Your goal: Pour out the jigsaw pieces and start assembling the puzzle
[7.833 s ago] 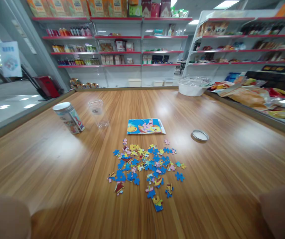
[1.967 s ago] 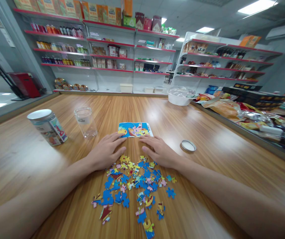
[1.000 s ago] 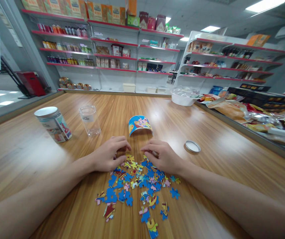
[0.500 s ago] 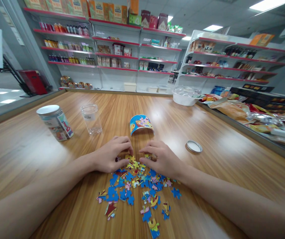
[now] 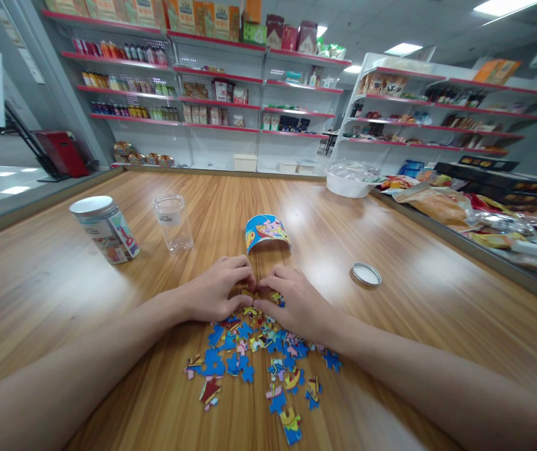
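A loose pile of blue, yellow and pink jigsaw puzzle pieces (image 5: 275, 341) lies flat on the wooden table in front of me. At the pile's far edge my left hand (image 5: 224, 288) curls its fingers and thumb around small yellow pieces. Facing it, my right hand (image 5: 296, 299) is also bent around pieces, one showing between its thumb and forefinger. The fingertips of both hands nearly meet, partly hiding what they grip. Just beyond them a curved picture card (image 5: 267, 232) stands arched on the table, with a blue cartoon print.
To the left stand a lidded printed can (image 5: 105, 230) and a clear open jar (image 5: 174, 225). A round metal-rimmed lid (image 5: 367, 274) lies at right. Farther back are a white basket (image 5: 350, 183), packaged snacks (image 5: 475, 213) along the right edge, and stocked shelves (image 5: 216, 106).
My hands have come closer together, their fingertips drawing in over the yellow pieces at the top of the pile. The jar, can, lid and card stay where they were.
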A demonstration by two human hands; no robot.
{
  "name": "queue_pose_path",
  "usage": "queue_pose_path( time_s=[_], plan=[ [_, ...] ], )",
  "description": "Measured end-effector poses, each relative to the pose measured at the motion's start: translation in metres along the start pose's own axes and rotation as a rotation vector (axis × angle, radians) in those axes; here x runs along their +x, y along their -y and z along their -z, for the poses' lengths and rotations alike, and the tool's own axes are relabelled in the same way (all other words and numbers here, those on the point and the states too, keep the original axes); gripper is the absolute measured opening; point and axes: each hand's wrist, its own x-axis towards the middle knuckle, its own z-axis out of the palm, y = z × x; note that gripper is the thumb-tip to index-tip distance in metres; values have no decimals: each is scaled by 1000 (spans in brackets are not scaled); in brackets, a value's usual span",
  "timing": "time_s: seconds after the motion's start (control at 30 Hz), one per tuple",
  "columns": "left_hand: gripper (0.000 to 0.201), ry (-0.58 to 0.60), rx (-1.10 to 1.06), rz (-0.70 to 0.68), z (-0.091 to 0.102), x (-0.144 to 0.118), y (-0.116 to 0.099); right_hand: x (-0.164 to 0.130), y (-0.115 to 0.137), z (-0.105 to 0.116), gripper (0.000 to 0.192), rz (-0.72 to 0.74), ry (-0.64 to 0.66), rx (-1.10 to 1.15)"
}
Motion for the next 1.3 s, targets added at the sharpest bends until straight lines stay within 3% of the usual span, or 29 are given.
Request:
queue_pose_path(
  time_s=[0.33, 0.63, 0.8, 0.93, 1.1, 1.3],
  plan=[
    [8, -39, -25, -36, -3, 0, 2, 2, 2, -3, 6, -64, -21, 103],
    [25, -89, -81, -60, -3, 3, 3, 2, 0, 0, 4, -86, -75, 271],
    [25, -141, -154, -57, -4, 2, 2, 4, 4, 5, 6, -102, -84, 334],
    [23, -202, -138, -132, -5, 1, 1, 4, 4, 6, 6, -120, -72, 435],
    [23, -235, -125, -160, -5, 2, -1, 3, 5, 9, 4, -80, -136, 405],
    [23, -185, -235, -167, -4, 1, 1, 3, 5, 9, 5, -69, -145, 440]
  ],
)
